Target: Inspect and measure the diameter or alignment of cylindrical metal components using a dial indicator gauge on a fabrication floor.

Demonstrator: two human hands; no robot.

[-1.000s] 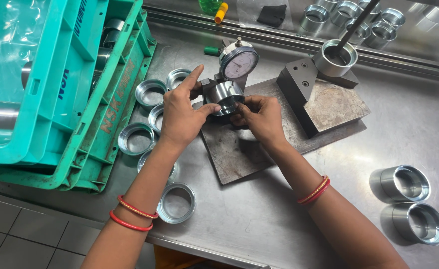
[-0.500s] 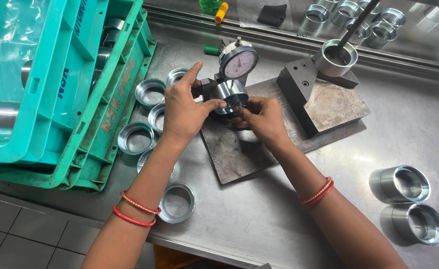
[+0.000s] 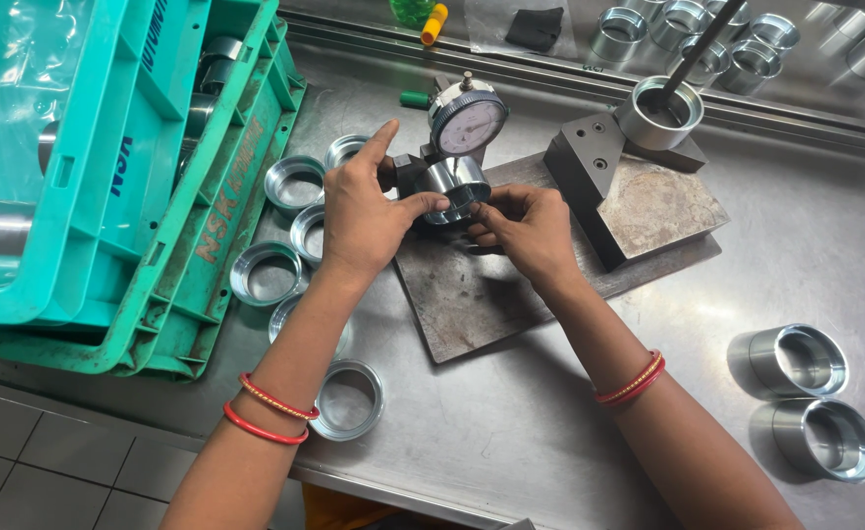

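While both hands pinch it, shiny steel ring [image 3: 455, 186], left hand [image 3: 362, 218], right hand [image 3: 528, 232], round dial gauge [image 3: 468, 121], dull flat plate [image 3: 472, 294].

A shiny steel table [image 3: 511, 432] holds everything. A flat, dark metal plate [image 3: 472, 294] lies in the middle of it, with a grey metal block [image 3: 590, 167] at its far end. Green plastic crates [image 3: 108, 177] sit on the left side. Just beside them lie shiny metal rings [image 3: 266, 275] (one more ring [image 3: 347, 399] is near the front edge). Two thick metal rings [image 3: 810, 397] lie together on the right, well apart from the plate.
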